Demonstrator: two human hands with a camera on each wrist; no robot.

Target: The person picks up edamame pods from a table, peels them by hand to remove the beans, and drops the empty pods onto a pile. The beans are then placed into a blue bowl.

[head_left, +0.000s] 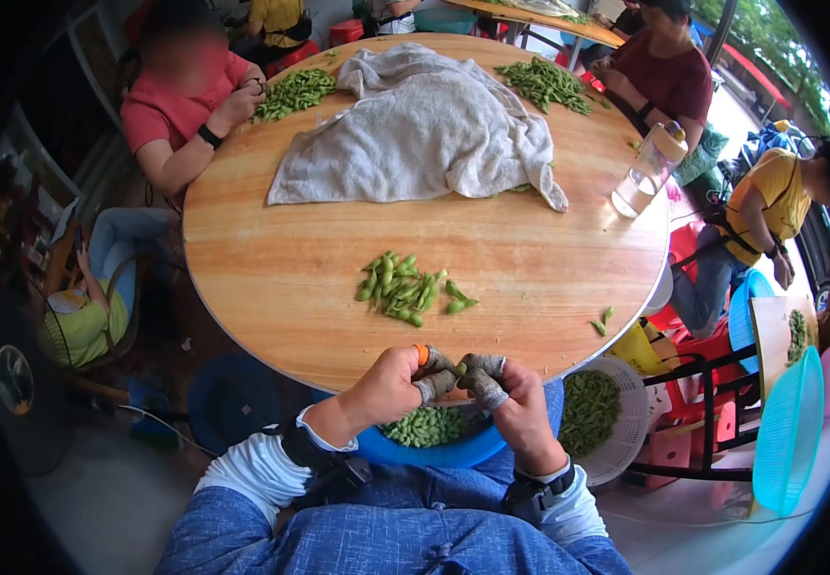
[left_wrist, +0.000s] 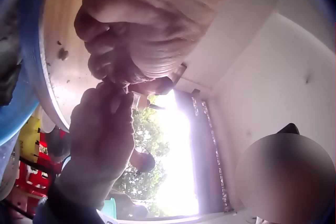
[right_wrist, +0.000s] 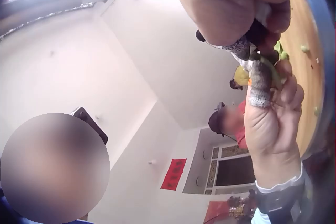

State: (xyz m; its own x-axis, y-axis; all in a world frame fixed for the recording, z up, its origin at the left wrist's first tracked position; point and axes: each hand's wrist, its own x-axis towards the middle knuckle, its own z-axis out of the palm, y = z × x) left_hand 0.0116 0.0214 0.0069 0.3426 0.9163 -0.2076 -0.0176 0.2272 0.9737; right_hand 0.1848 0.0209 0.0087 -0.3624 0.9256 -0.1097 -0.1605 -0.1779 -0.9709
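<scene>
Both hands meet just past the table's near edge, thumbs and fingers wrapped in grey tape, one left fingertip in orange. Between them is a green edamame pod (head_left: 461,369), pinched by the left hand (head_left: 381,388) from one side and by the right hand (head_left: 527,422) from the other. The right wrist view shows the pod (right_wrist: 272,70) partly covered by the taped fingers. Below the hands, a blue basin (head_left: 377,448) holds shelled green beans (head_left: 425,428). Ahead on the table lies a small pile of edamame pods (head_left: 401,287).
A grey towel (head_left: 425,134) covers a mound on the round wooden table (head_left: 271,259). Two more pod piles lie at the far side, near a water bottle (head_left: 647,172). A white basket (head_left: 634,407) of pods stands at the right. Other people sit around the table.
</scene>
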